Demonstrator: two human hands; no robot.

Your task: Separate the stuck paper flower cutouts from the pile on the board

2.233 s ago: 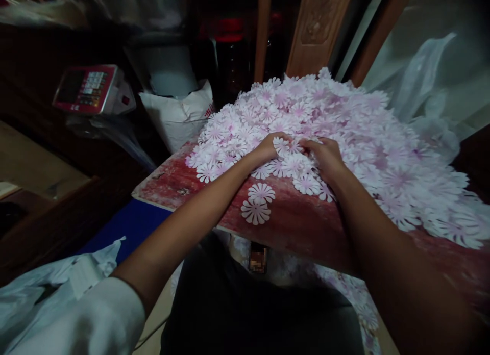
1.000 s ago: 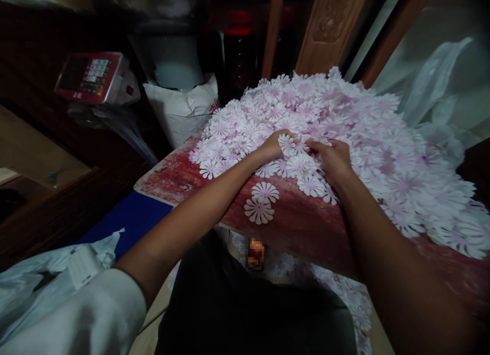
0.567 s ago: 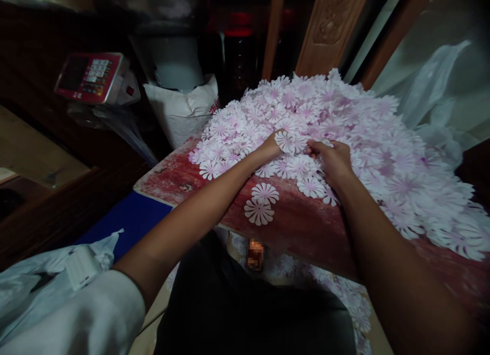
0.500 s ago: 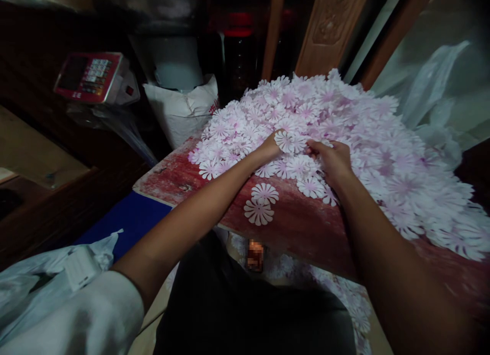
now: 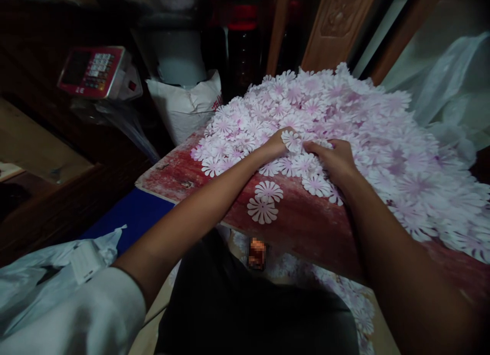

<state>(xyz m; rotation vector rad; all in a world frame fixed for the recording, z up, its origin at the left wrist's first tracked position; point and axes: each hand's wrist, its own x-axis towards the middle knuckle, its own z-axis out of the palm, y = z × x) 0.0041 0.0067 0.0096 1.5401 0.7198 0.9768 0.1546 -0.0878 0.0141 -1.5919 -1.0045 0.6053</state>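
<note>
A large heap of white flower cutouts with pinkish-purple centres [image 5: 314, 107] covers much of a worn red wooden board [image 5: 306, 222]. At the heap's front edge, my left hand [image 5: 280, 143] is closed on a flower cutout [image 5: 291, 141] that faces up beside the fingers. Just to its right, my right hand [image 5: 339, 161] is pinched, thumb and fingers together close to that cutout. What lies between the right fingertips is hidden among the petals. Two loose flower cutouts [image 5: 262, 209] overlap on the board nearer to me.
A red-faced digital scale [image 5: 92, 72] stands at the left, near a white sack [image 5: 186, 105] with a grey bucket [image 5: 181, 59] behind it. Clear plastic bags [image 5: 451, 100] hang at the right. More flower cutouts [image 5: 352, 304] lie below the board. A white bag [image 5: 49, 273] is at lower left.
My hands have come slightly closer together, the left shifting a little right. Less of the cutout between them shows. The whole view has shifted slightly.
</note>
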